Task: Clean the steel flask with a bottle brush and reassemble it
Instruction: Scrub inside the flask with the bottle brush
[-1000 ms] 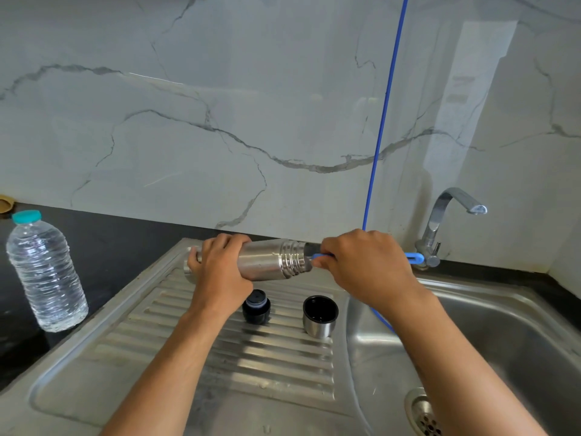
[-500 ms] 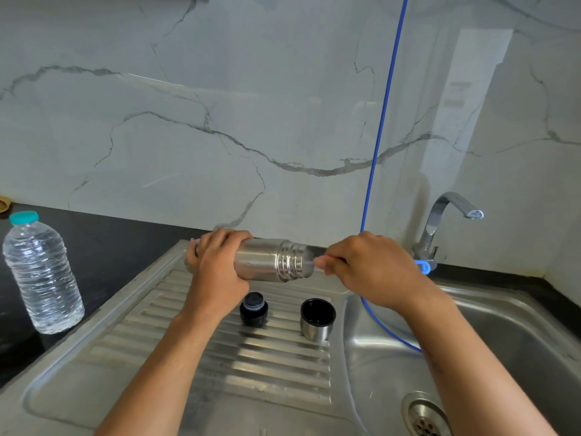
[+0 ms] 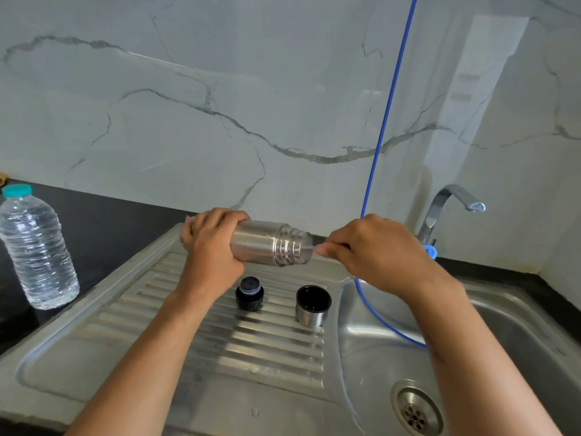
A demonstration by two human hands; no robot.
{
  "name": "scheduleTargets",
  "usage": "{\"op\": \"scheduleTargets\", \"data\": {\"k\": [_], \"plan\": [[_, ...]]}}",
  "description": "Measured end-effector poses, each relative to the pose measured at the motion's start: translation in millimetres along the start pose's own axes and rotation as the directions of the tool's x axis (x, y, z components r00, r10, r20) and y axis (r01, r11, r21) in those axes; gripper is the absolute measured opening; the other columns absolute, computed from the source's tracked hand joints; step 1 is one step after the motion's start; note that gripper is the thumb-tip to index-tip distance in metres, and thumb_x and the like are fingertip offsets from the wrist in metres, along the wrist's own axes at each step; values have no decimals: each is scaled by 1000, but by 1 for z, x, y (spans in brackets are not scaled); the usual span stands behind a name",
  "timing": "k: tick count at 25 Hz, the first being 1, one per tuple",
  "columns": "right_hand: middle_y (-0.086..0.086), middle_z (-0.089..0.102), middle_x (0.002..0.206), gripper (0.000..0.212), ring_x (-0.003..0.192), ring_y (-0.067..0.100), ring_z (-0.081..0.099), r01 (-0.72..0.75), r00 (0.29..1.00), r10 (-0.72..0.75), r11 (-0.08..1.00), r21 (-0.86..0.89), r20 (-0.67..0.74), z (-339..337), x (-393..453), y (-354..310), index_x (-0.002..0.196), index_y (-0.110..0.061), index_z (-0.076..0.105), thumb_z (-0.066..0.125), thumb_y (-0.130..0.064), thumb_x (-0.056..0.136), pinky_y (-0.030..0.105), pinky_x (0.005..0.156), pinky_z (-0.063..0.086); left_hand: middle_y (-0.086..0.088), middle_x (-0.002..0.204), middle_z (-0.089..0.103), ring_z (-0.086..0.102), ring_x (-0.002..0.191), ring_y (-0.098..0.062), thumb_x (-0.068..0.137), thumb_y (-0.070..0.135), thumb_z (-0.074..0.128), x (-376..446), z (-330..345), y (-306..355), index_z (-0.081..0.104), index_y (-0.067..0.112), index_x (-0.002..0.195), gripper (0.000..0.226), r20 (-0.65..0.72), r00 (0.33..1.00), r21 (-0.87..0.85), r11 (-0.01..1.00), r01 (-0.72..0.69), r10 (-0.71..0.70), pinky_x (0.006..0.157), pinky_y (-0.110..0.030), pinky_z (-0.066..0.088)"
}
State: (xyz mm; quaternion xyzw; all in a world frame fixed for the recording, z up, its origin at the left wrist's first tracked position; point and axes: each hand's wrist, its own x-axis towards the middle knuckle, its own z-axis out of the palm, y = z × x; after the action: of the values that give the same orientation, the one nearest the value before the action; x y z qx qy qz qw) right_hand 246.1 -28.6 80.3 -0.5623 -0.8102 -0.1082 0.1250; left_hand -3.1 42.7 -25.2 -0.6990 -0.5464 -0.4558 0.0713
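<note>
My left hand (image 3: 210, 253) grips the steel flask (image 3: 267, 245), held sideways above the draining board with its threaded mouth pointing right. Just to the right of that mouth, my right hand (image 3: 374, 256) is closed around the bottle brush handle; only its blue end (image 3: 430, 250) shows past my wrist, and the bristles are hidden inside the flask. Below the flask, a black stopper (image 3: 249, 293) and a steel cup lid (image 3: 313, 306) stand on the board, the lid with its open side up.
A clear water bottle (image 3: 36, 250) with a teal cap stands on the black counter at left. The sink basin (image 3: 503, 335) with its drain (image 3: 416, 407) lies at right, under a chrome tap (image 3: 446, 209). A blue hose (image 3: 388, 127) hangs down the marble wall into the basin.
My right hand has moved slightly left toward the flask mouth, pushing the brush further in; less of the blue handle shows now. The flask stays in my left hand.
</note>
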Motion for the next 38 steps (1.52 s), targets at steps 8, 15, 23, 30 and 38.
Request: {"op": "scheduleTargets", "data": {"k": [8, 15, 23, 30, 38], "plan": [[-1, 67, 90, 43, 88, 26, 62, -13, 1000, 12, 999, -42, -21, 3, 1, -5, 99, -29, 75, 45, -59, 101, 34, 71, 46, 3, 120, 58, 48, 120, -25, 53, -12, 79, -4, 6, 4, 65, 20, 121, 77, 1, 1000, -18, 1000, 23, -23, 118, -55, 18], [-1, 61, 72, 48, 76, 24, 58, -100, 995, 100, 995, 1, -18, -21, -9, 13, 88, -22, 75, 49, -60, 99, 32, 63, 43, 3, 118, 58, 49, 118, -25, 54, -14, 77, -1, 1, -1, 65, 22, 120, 76, -30, 995, -12, 996, 91, -92, 117, -63, 20], [-2, 62, 71, 45, 75, 23, 59, -133, 991, 132, 990, 46, 36, -32, -15, 11, 89, -24, 75, 51, -61, 98, 30, 62, 45, 5, 117, 58, 50, 117, -25, 54, -15, 75, 1, 4, -2, 65, 23, 119, 76, -33, 997, -40, 997, 72, -74, 117, -55, 21], [0, 58, 83, 46, 85, 29, 59, -10, 999, 13, 997, -72, 40, -9, -6, -11, 76, -27, 55, 39, -60, 102, 36, 70, 45, 6, 116, 58, 50, 116, -23, 50, -16, 74, -2, 10, 7, 65, 24, 117, 78, -13, 999, -83, 996, 29, -30, 114, -58, 26], [-2, 58, 80, 45, 84, 29, 59, -14, 1000, 12, 997, -81, -21, -8, -6, -11, 76, -25, 57, 41, -58, 103, 34, 66, 40, 7, 113, 58, 51, 114, -26, 51, -16, 71, -3, 8, 15, 65, 24, 113, 75, -33, 998, -68, 996, 60, -62, 110, -58, 30]]}}
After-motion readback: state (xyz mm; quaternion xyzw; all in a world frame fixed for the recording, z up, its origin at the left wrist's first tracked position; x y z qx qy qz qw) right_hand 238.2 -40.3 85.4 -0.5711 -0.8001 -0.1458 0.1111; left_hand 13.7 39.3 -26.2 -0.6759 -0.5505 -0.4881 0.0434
